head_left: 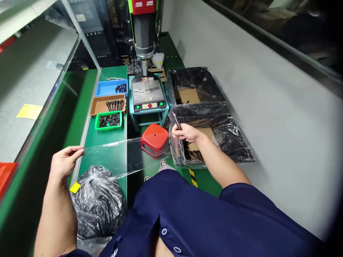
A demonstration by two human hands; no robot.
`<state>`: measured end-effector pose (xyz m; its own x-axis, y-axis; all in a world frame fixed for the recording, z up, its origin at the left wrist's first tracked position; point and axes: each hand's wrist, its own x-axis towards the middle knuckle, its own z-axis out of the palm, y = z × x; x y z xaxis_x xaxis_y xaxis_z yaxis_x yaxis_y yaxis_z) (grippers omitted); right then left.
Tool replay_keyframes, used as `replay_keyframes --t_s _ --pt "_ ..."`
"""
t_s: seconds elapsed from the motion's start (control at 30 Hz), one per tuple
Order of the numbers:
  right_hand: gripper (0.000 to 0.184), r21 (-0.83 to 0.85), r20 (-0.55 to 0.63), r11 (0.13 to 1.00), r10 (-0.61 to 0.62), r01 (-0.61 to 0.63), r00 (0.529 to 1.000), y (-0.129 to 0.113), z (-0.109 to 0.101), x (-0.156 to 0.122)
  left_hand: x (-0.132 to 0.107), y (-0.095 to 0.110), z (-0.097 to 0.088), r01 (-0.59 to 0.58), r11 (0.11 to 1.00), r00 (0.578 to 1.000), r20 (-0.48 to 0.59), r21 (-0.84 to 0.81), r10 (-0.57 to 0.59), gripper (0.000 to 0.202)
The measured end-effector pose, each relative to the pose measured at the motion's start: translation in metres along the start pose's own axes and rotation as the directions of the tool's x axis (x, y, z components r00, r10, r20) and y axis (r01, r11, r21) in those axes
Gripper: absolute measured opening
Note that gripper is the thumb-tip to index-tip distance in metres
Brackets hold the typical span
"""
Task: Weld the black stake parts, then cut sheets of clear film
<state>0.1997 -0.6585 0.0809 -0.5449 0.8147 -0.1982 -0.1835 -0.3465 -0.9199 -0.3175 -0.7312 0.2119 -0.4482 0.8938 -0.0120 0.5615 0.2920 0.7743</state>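
Observation:
Between thumb and fingers, my left hand (pixel 66 160) pinches one end of a sheet of clear plastic film (pixel 115 153). The film stretches taut to the right, passing over the bench edge and in front of a red stool (pixel 154 136). My right hand (pixel 187 132) is closed around a slim dark tool (pixel 177 122) with a pale pointed tip, which looks like a utility knife. This hand is above the near edge of a plastic-lined box (pixel 227 139) with dark slender parts inside. Whether the film's far end touches the right hand or the box, I cannot tell.
A tied clear bag (pixel 100 203) of dark parts sits on the green bench. Blue (pixel 104 88), brown (pixel 98 105) and green (pixel 109 127) trays of black parts line its far end. Beyond stands a press machine (pixel 147 96). Another lined box (pixel 198 82) is behind the near one.

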Motion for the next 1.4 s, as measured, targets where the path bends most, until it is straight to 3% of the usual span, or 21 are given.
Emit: replay_keyframes --t_s 0.23,0.43,0.53,0.67,0.83,0.93,1.13,1.27,1.4 --pt "0.045 0.091 -0.21 0.994 -0.048 0.068 0.976 0.029 -0.043 -0.053 0.063 0.049 0.089 -0.122 0.993 0.974 0.195 0.003 0.119 0.036" --pt "0.044 0.161 -0.393 0.971 -0.1 0.176 0.914 0.038 -0.111 -0.062 0.114 0.124 0.194 -0.234 0.972 0.913 0.342 -0.003 0.221 0.036" --pt "0.044 0.152 -0.523 0.961 -0.12 0.231 0.844 0.045 -0.153 -0.059 0.143 0.167 0.263 -0.304 0.953 0.859 0.434 0.005 0.272 0.033" --pt "0.046 0.189 -0.668 0.949 -0.065 0.254 0.741 0.058 -0.208 -0.056 0.182 0.218 0.37 -0.397 0.918 0.793 0.5 -0.011 0.349 0.032" --pt "0.047 0.194 -0.828 0.93 -0.016 0.312 0.56 0.077 -0.272 -0.049 0.22 0.268 0.503 -0.518 0.845 0.749 0.546 0.131 0.375 0.027" --pt "0.049 0.206 -0.879 0.924 0.03 0.322 0.477 0.092 -0.308 -0.042 0.234 0.293 0.573 -0.594 0.774 0.709 0.596 0.218 0.376 0.027" --pt "0.046 0.218 -0.918 0.923 0.084 0.318 0.386 0.12 -0.361 -0.029 0.243 0.331 0.69 -0.732 0.61 0.625 0.656 0.305 0.422 0.025" --pt "0.047 0.255 -0.934 0.903 0.138 0.345 0.33 0.14 -0.388 -0.018 0.24 0.341 0.75 -0.764 0.537 0.601 0.697 0.357 0.392 0.026" --pt "0.047 0.293 -0.945 0.9 0.223 0.323 0.238 0.161 -0.411 -0.008 0.235 0.342 0.794 -0.775 0.485 0.601 0.711 0.405 0.365 0.028"
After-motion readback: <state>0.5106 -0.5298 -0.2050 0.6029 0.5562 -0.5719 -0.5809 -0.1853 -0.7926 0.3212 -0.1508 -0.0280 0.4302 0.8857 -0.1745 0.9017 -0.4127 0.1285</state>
